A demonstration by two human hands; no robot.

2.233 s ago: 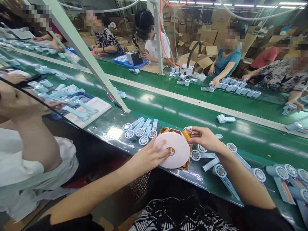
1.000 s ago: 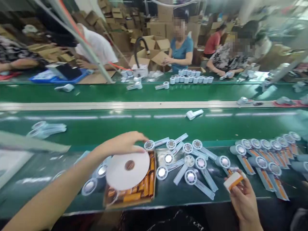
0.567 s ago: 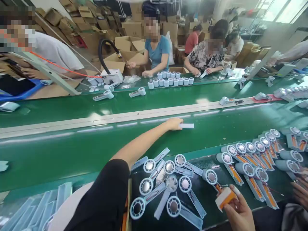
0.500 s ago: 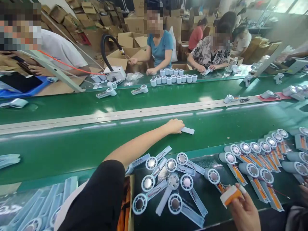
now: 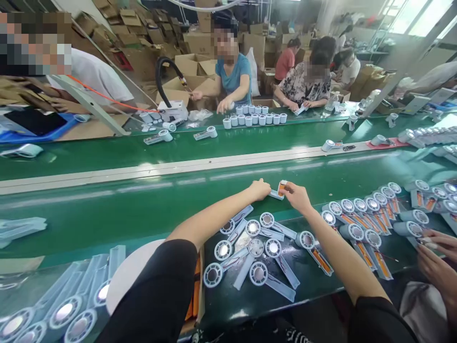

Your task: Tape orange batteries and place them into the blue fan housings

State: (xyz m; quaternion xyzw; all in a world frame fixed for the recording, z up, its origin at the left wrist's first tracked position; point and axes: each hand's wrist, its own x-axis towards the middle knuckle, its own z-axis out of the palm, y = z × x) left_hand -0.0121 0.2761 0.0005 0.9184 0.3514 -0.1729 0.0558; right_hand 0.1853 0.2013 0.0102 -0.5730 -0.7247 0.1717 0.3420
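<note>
Handle of channelled pale-blue plastic (image 5: 275, 194) juts rightward from gripping left hand (image 5: 260, 190); right hand (image 5: 297, 196) pinches orange-and-white block (image 5: 282, 189) at its tip.

Glossy belt (image 5: 89, 209), smooth plastic casings (image 5: 274, 284).
Discs (image 5: 223, 249) look shiny metal; sleeve (image 5: 153, 290) is matt cloth; cartons (image 5: 200, 44) are matt cardboard.

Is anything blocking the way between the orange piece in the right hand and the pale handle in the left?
Nothing visible is. The right hand holds the orange piece right by the handle, which sticks out from the left hand. Whether they touch is too small to tell. The loose fans lie nearer the person.
</note>
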